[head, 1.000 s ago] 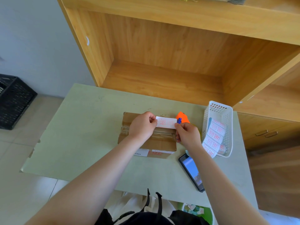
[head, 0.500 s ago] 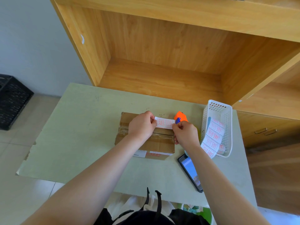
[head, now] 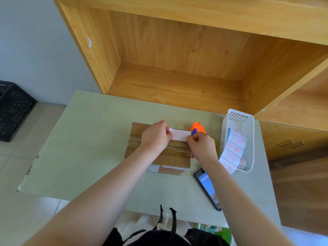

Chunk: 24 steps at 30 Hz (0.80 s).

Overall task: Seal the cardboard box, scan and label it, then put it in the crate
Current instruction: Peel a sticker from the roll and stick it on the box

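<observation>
A taped brown cardboard box (head: pixel 175 157) lies on the pale green table (head: pixel 85 148). Over its far edge I hold a white label with red characters (head: pixel 179 136) stretched between both hands. My left hand (head: pixel 156 136) pinches the label's left end, and my right hand (head: pixel 202 146) pinches its right end. An orange and blue tape cutter (head: pixel 197 128) lies just behind my right hand. A black crate (head: pixel 12 110) stands on the floor at the far left.
A white mesh basket (head: pixel 246 121) at the right holds a strip of the same labels (head: pixel 232 150) that hangs over its front. A phone (head: pixel 208 189) lies near the table's front right. A wooden shelf unit (head: pixel 177 68) rises behind the table.
The label has come lower and closer to the box top, with both hands still pinching its ends. The view has shifted slightly.
</observation>
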Motion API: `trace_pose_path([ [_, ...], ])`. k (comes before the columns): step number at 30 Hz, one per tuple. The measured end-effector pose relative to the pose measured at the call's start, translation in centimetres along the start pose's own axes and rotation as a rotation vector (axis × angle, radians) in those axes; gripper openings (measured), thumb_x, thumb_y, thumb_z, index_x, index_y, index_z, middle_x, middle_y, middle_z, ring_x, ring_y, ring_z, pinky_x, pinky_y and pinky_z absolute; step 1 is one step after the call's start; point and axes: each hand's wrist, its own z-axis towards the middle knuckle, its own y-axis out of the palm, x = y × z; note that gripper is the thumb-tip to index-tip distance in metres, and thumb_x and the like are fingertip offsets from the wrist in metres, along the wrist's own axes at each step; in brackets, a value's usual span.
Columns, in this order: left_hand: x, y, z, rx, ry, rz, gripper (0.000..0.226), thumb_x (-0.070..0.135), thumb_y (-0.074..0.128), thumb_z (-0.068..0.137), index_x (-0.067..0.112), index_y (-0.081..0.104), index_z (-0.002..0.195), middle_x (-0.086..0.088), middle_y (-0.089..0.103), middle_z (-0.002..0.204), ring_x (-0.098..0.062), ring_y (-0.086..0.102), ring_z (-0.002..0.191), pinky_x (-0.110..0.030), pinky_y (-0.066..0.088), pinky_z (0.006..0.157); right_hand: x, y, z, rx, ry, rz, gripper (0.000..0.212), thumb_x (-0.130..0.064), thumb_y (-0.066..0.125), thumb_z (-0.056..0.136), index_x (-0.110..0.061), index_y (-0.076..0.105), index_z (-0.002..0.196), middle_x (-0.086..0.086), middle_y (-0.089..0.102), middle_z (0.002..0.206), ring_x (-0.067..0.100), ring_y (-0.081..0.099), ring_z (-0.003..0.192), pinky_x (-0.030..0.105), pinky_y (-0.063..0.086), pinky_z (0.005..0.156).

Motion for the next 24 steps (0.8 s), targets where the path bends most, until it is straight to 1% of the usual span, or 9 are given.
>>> trace_pose_path([
  [5,0.1,0.0,0.0,0.004,0.012,0.008,0.019,0.032,0.055,0.092,0.02,0.06,0.106,0.005,0.068,0.095,-0.017,0.061,0.082,-0.028,0.044,0.057,-0.1,0.2,0.2,0.019,-0.005,-0.054,0.028,-0.023,0.055,0.091,0.0,0.057,0.074,0.014,0.068,0.059,0.03,0.068,0.056,0.038,0.058,0.059],
  [8,0.3,0.0,0.0,0.0,0.015,0.018,0.019,0.031,0.055,0.092,0.019,0.06,0.106,0.005,0.067,0.093,-0.017,0.06,0.08,-0.027,0.039,0.055,-0.3,0.3,0.2,0.017,-0.011,-0.075,0.027,-0.022,0.055,0.089,-0.006,0.054,0.067,0.016,0.067,0.059,0.032,0.067,0.056,0.038,0.057,0.058],
  [10,0.3,-0.1,0.0,0.005,0.019,0.026,0.018,0.031,0.055,0.093,0.018,0.058,0.105,0.004,0.065,0.092,-0.017,0.059,0.077,-0.027,0.038,0.054,-0.5,0.4,0.3,0.025,-0.026,-0.11,0.03,-0.021,0.055,0.087,-0.011,0.046,0.061,0.018,0.064,0.058,0.034,0.064,0.055,0.038,0.054,0.055],
  [12,0.3,-0.1,-0.2,0.01,0.026,0.025,0.017,0.031,0.055,0.093,0.018,0.054,0.104,0.004,0.064,0.09,-0.018,0.059,0.075,-0.028,0.039,0.054,-0.4,0.7,0.4,0.027,-0.049,-0.161,0.031,-0.021,0.055,0.087,-0.013,0.041,0.061,0.013,0.055,0.054,0.032,0.054,0.053,0.037,0.044,0.048],
  [14,0.2,0.0,-0.3,0.02,0.039,0.012,0.015,0.029,0.055,0.093,0.018,0.049,0.101,0.004,0.062,0.085,-0.018,0.058,0.071,-0.028,0.037,0.051,0.0,0.9,0.3,0.04,-0.057,-0.155,0.023,-0.023,0.056,0.09,-0.013,0.044,0.073,0.001,0.049,0.058,0.024,0.049,0.054,0.03,0.032,0.044],
  [16,0.0,0.0,-0.5,0.04,0.069,0.01,0.013,0.028,0.054,0.093,0.019,0.047,0.099,0.004,0.061,0.083,-0.018,0.058,0.069,-0.028,0.036,0.049,0.6,0.8,0.1,0.065,-0.061,-0.084,0.02,-0.026,0.059,0.092,-0.011,0.045,0.092,-0.002,0.051,0.065,0.015,0.049,0.055,0.028,0.033,0.045],
  [18,-0.3,0.0,-0.7,0.065,0.126,0.017,0.008,0.027,0.052,0.094,0.021,0.049,0.099,0.005,0.061,0.084,-0.018,0.058,0.068,-0.028,0.04,0.05,1.4,0.9,0.0,0.076,-0.172,-0.056,0.017,-0.024,0.058,0.095,-0.012,0.047,0.101,-0.004,0.051,0.065,0.008,0.049,0.055,0.025,0.034,0.047],
  [21,-0.8,0.2,-1.1,0.089,0.221,0.02,0.007,0.024,0.051,0.094,0.024,0.053,0.101,0.005,0.06,0.087,-0.016,0.056,0.065,-0.026,0.042,0.049,2.4,1.3,0.0,0.078,-0.33,-0.034,0.009,-0.018,0.055,0.098,-0.015,0.057,0.107,-0.008,0.053,0.067,0.004,0.049,0.056,0.016,0.034,0.05],
  [24,-1.1,0.2,-1.4,0.082,0.282,0.043,0.012,0.02,0.052,0.093,0.023,0.054,0.104,0.005,0.055,0.096,-0.015,0.053,0.062,-0.025,0.037,0.044,3.1,1.6,0.2,0.063,-0.285,0.155,0.011,-0.017,0.056,0.098,-0.023,0.062,0.105,-0.007,0.06,0.077,0.008,0.056,0.069,0.016,0.041,0.059],
])
